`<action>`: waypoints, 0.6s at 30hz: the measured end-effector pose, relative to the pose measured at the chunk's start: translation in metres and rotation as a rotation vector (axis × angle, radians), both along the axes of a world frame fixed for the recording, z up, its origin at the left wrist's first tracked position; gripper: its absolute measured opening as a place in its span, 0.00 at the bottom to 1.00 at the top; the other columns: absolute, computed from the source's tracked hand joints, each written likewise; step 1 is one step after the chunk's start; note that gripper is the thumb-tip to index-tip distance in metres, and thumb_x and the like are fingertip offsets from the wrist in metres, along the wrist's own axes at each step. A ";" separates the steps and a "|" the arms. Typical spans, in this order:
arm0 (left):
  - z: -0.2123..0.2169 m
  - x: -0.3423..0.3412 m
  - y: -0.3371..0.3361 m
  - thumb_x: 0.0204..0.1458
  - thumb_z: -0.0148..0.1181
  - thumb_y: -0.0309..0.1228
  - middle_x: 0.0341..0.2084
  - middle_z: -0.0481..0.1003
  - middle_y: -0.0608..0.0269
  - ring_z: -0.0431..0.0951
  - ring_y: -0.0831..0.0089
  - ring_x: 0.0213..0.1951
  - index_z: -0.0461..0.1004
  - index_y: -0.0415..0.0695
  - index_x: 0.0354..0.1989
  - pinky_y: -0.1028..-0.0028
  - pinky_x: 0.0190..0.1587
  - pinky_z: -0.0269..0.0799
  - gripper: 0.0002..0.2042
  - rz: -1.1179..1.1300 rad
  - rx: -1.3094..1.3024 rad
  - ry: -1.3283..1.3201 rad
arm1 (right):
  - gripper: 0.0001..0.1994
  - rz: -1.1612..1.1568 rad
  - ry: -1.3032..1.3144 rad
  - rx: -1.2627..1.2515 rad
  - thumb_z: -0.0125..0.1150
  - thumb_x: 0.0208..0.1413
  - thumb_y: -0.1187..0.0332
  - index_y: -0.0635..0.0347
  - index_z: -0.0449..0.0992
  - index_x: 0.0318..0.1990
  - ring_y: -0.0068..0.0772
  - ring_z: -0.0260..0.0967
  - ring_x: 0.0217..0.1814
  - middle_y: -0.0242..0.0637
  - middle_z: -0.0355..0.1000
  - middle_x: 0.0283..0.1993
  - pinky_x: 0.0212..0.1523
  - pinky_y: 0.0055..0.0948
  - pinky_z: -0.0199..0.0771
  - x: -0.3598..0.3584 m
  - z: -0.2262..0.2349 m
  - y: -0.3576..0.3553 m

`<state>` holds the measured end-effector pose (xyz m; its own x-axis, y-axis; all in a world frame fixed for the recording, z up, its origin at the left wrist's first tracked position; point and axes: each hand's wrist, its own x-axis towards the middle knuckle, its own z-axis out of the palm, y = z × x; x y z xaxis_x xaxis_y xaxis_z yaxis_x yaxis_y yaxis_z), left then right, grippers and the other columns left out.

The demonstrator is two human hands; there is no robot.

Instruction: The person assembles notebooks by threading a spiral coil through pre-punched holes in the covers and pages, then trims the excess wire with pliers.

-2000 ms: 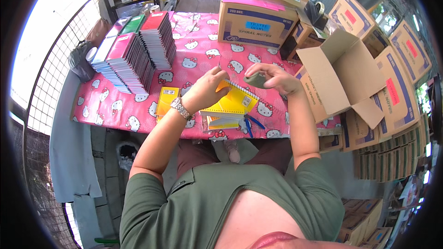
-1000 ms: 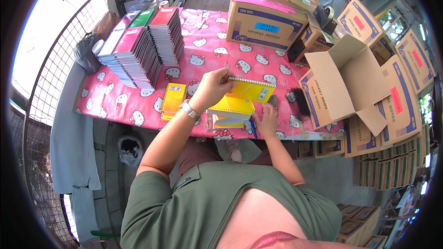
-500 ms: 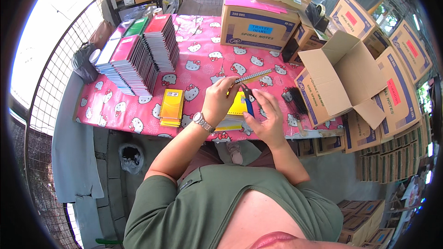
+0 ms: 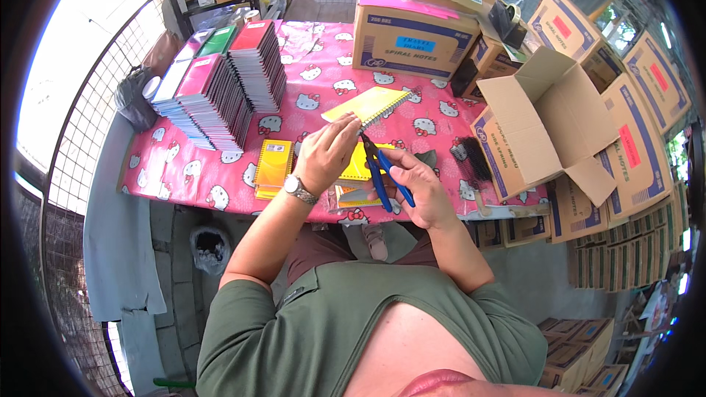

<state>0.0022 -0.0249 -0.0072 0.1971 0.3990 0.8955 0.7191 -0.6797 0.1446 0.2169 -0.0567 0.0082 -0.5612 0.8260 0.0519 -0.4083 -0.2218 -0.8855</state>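
Yellow notebook (image 4: 365, 104) raised over the pink table (image 4: 312, 97), coil along its lower right edge. I see the left hand (image 4: 329, 151) clamped on its near end, the right hand (image 4: 422, 188) wrapped round blue pliers (image 4: 376, 169), tips near the coil; hands apart. More yellow notebooks (image 4: 357, 170) beneath; open carton (image 4: 550, 121) to the right.

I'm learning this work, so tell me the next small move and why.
Probably bring the blue-handled pliers onto the near end of the coil on the yellow notebook: the right hand holds them open, pointing close to that end, and the left hand holds the notebook up. Whether they touch is too small to tell.
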 end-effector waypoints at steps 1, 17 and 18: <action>0.000 -0.007 0.000 0.47 0.63 0.18 0.40 0.80 0.53 0.83 0.58 0.41 0.76 0.39 0.45 0.67 0.39 0.80 0.15 0.038 -0.020 0.043 | 0.22 -0.055 -0.060 0.049 0.55 0.63 0.69 0.66 0.65 0.63 0.25 0.72 0.49 0.40 0.74 0.49 0.51 0.28 0.74 -0.003 -0.002 -0.002; -0.113 -0.118 0.056 0.51 0.59 0.28 0.42 0.77 0.56 0.74 0.55 0.49 0.77 0.45 0.40 0.58 0.54 0.69 0.09 0.520 -0.683 0.154 | 0.20 -0.775 -1.464 0.558 0.69 0.49 0.63 0.59 0.76 0.49 0.49 0.69 0.54 0.44 0.72 0.49 0.53 0.44 0.71 0.153 -0.220 0.130; -0.094 -0.108 0.056 0.50 0.60 0.27 0.41 0.77 0.56 0.74 0.55 0.48 0.77 0.45 0.40 0.58 0.54 0.69 0.08 0.510 -0.642 0.086 | 0.19 -0.929 -1.728 0.534 0.68 0.49 0.62 0.58 0.76 0.48 0.48 0.68 0.55 0.43 0.71 0.48 0.51 0.46 0.72 0.172 -0.222 0.137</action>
